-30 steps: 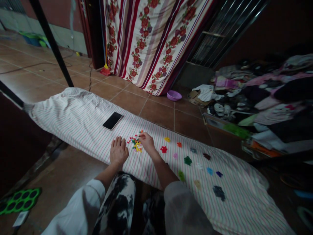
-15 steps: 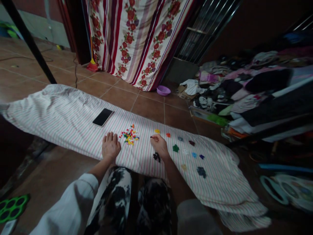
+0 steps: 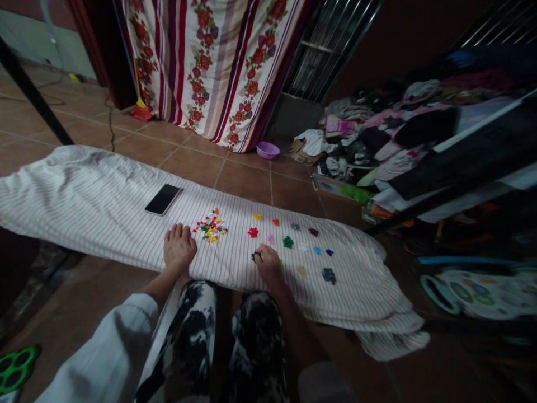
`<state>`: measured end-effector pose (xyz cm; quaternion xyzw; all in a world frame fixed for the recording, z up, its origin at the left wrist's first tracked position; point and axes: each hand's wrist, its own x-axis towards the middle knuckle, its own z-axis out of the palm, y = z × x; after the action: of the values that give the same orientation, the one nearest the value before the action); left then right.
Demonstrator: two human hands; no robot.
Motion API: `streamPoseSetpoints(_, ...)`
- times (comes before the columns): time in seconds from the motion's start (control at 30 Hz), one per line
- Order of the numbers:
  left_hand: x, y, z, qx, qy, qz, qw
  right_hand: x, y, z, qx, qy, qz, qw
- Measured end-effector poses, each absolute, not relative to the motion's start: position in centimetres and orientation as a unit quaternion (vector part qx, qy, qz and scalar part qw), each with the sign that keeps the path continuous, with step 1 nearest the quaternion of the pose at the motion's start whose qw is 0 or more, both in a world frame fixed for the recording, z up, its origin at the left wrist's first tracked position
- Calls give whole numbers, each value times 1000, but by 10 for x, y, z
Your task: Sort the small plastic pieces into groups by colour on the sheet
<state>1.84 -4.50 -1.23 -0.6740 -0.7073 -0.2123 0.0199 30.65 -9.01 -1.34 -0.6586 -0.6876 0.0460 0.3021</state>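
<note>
My left hand (image 3: 179, 245) lies flat on the striped cloth (image 3: 226, 268), fingers stretched out, just left of a mixed heap of small coloured pieces (image 3: 212, 228). With its fingers pinched together, my right hand (image 3: 269, 264) is over a small cluster of black pieces (image 3: 255, 256), which it partly covers. What sits between those fingertips is too small to make out. Beyond this hand are a red cluster (image 3: 252, 232), a pink one (image 3: 271, 239) and a green one (image 3: 287, 242). A lime-green cluster (image 3: 281, 263) shows partly behind the hand.
Several more single-colour clusters, including yellow (image 3: 257, 216), orange (image 3: 276, 222) and dark grey (image 3: 329, 275), are spread across the cloth's right part. A phone (image 3: 163, 200) lies at left. On the floor beyond stand a purple basin (image 3: 267, 150) and piled clothes (image 3: 377, 134).
My right hand has moved from beside the red cluster, nearer to me, to the black cluster, uncovering the red and pink ones. The left hand stays on the cloth. The view has shifted.
</note>
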Motion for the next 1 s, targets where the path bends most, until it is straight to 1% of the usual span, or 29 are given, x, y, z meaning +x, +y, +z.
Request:
streamPoseSetpoints(0.17, 17, -42, -19, -676, -699, -228, 41, 302, -95, -31, -642, -681, 11, 351)
streamPoseSetpoints(0.27, 16, -41, -20, -678, -695, -231, 59, 302, -96, -35, -642, -679, 12, 356)
streamPoseSetpoints(0.4, 17, -42, -19, -680, -692, -233, 61, 302, -99, -34, -649, -673, 48, 352)
streamPoseSetpoints(0.67, 17, -42, -16, -675, -699, -231, 47, 294, -101, -38, -666, -600, 139, 420)
streamPoseSetpoints(1.0, 17, -41, -17, -676, -696, -237, 56, 282, -89, -37, -654, -559, 219, 459)
